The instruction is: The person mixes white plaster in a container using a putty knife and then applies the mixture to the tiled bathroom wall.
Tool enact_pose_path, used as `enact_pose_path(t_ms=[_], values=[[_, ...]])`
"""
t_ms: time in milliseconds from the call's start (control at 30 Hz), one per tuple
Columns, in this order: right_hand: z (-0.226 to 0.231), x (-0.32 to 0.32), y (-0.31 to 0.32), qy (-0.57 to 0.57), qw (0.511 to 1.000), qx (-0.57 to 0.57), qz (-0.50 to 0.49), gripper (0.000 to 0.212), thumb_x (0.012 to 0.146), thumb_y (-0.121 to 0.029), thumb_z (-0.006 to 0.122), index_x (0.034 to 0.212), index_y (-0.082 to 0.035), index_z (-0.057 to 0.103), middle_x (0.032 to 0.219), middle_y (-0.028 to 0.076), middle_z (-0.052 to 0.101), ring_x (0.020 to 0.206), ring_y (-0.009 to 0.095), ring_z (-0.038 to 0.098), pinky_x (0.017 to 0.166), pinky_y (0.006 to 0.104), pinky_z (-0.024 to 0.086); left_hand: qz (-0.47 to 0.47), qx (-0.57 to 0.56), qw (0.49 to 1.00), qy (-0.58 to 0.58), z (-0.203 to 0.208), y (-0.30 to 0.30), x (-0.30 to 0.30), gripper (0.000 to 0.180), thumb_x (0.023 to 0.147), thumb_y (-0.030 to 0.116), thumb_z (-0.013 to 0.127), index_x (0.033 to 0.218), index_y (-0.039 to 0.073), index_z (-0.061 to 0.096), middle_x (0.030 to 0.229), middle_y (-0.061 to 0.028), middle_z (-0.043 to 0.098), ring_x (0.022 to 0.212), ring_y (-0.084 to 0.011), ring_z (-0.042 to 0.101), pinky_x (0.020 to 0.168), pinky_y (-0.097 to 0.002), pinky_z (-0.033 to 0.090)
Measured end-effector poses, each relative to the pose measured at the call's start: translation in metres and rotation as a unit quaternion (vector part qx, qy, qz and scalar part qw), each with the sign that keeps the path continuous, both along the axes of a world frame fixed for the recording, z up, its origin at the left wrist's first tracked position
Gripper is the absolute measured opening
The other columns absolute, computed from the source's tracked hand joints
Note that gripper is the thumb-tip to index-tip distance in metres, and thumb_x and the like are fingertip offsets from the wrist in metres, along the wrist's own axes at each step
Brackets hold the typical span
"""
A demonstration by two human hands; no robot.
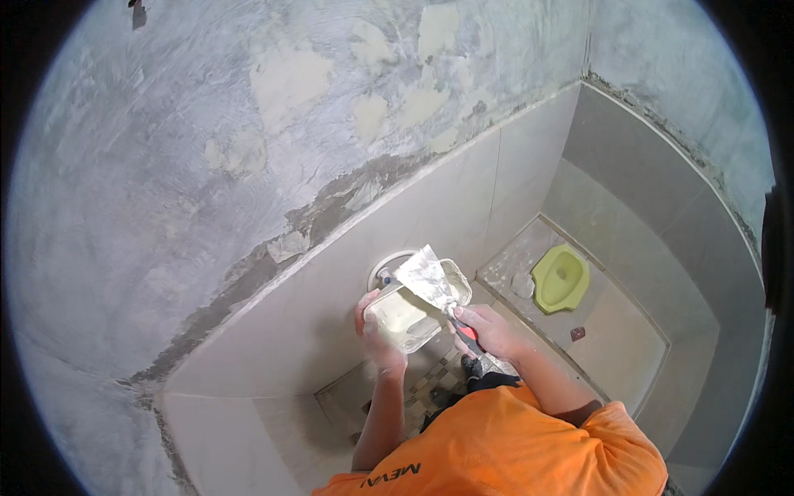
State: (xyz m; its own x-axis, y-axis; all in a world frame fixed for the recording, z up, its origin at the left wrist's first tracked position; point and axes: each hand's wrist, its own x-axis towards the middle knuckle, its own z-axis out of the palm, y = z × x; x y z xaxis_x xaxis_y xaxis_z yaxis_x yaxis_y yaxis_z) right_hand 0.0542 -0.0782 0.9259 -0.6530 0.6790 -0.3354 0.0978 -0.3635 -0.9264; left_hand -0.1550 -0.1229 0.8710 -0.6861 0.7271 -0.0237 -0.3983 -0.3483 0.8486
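My left hand [384,345] is wrapped around the near left side of a white plastic tub [411,344], holding it up in front of me. Pale, creamy putty [399,312] coats the inside of the tub. A putty knife [425,276] lies across the top of the tub, its wide blade smeared with the same putty. My right hand [490,331] is closed around its black and red handle, with the blade pointing away and to the left. Whether the blade touches the putty is hard to tell.
A grey plastered wall [190,107] with pale patches rises above grey wall tiles [463,198]. Behind the tub shows a round white rim [377,269]. A yellow-green squat toilet [561,279] sits on a raised platform [616,339] at right. Patterned floor tiles [422,395] lie below.
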Motion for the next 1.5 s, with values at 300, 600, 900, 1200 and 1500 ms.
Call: enact_pose_path(t_ms=[300, 600, 900, 1200, 1500], values=[[0.005, 0.054, -0.006, -0.039, 0.998, -0.022, -0.051, 0.039, 0.108, -0.035, 0.046, 0.090, -0.006, 0.065, 0.061, 0.001, 0.055, 0.049, 0.010, 0.048, 0.049, 0.0272, 0.039, 0.071, -0.027, 0.997, 0.003, 0.014, 0.024, -0.010, 0.042, 0.092, 0.025, 0.052, 0.124, 0.000, 0.059, 0.122, -0.0126, 0.061, 0.116, -0.0250, 0.059, 0.103, -0.0406, 0.046], [0.056, 0.060, 0.047, -0.051, 0.926, 0.367, -0.069, 0.032, 0.093, -0.021, 0.066, 0.117, 0.000, 0.069, 0.079, 0.012, 0.067, 0.073, 0.018, 0.061, 0.070, 0.0331, 0.049, 0.041, -0.046, 0.980, 0.191, 0.033, -0.004, 0.011, 0.040, 0.084, 0.006, 0.051, 0.123, 0.001, 0.060, 0.118, -0.0076, 0.061, 0.113, -0.0174, 0.057, 0.104, -0.0337, 0.042], [0.067, 0.061, 0.083, -0.183, 0.832, 0.511, 0.114, 0.031, 0.089, -0.023, 0.067, 0.117, -0.011, 0.073, 0.100, 0.018, 0.072, 0.089, 0.040, 0.067, 0.078, 0.0453, 0.054, 0.043, -0.111, 0.963, 0.242, 0.011, -0.012, 0.039, 0.042, 0.082, 0.000, 0.051, 0.124, -0.001, 0.058, 0.118, -0.0082, 0.062, 0.114, -0.0182, 0.058, 0.104, -0.0346, 0.044], [-0.018, 0.080, 0.114, -0.179, 0.872, 0.427, -0.157, 0.031, 0.094, -0.024, 0.065, 0.115, -0.001, 0.071, 0.086, 0.019, 0.071, 0.082, 0.029, 0.070, 0.074, 0.0388, 0.052, 0.045, -0.101, 0.978, 0.177, -0.031, -0.023, 0.016, 0.038, 0.087, 0.012, 0.051, 0.122, 0.000, 0.061, 0.118, -0.0092, 0.063, 0.112, -0.0180, 0.059, 0.103, -0.0341, 0.044], [-0.062, 0.074, 0.095, -0.122, 0.975, 0.130, -0.132, 0.023, 0.101, -0.024, 0.060, 0.098, -0.002, 0.068, 0.065, 0.000, 0.054, 0.052, 0.009, 0.044, 0.049, 0.0258, 0.035, 0.094, -0.136, 0.980, 0.113, -0.042, -0.022, 0.002, 0.035, 0.094, 0.017, 0.050, 0.123, 0.001, 0.061, 0.116, -0.0079, 0.063, 0.111, -0.0168, 0.058, 0.103, -0.0332, 0.043]])
